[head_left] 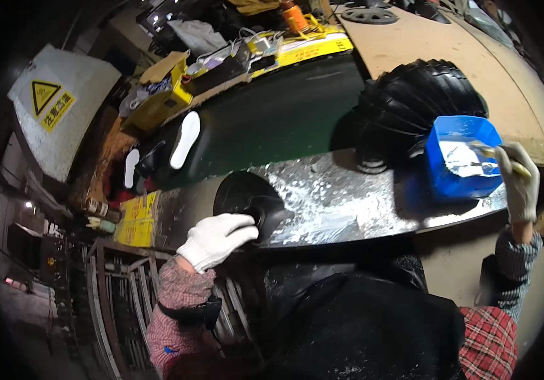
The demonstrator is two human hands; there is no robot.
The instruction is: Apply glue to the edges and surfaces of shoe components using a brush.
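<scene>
My left hand [221, 240], in a white knitted glove, has its fingers closed on the near edge of a black rounded piece [240, 189], which lies on the metal-faced front strip of the bench. A raised round form shows on that piece close to my fingertips. My right hand [518, 180], gloved too, grips a brush [521, 170] by its pale handle. The brush head reaches over the rim of a blue square tub [462, 130] holding white liquid [465, 158]; its bristles are hard to make out.
A fanned stack of black pieces [424, 95] stands behind the tub. White sole-shaped pieces [185, 139] lie on the dark green belt [272, 114]. A yellow box [161, 107] borders its far side. At left is a grey metal housing [63, 114] with a warning sign.
</scene>
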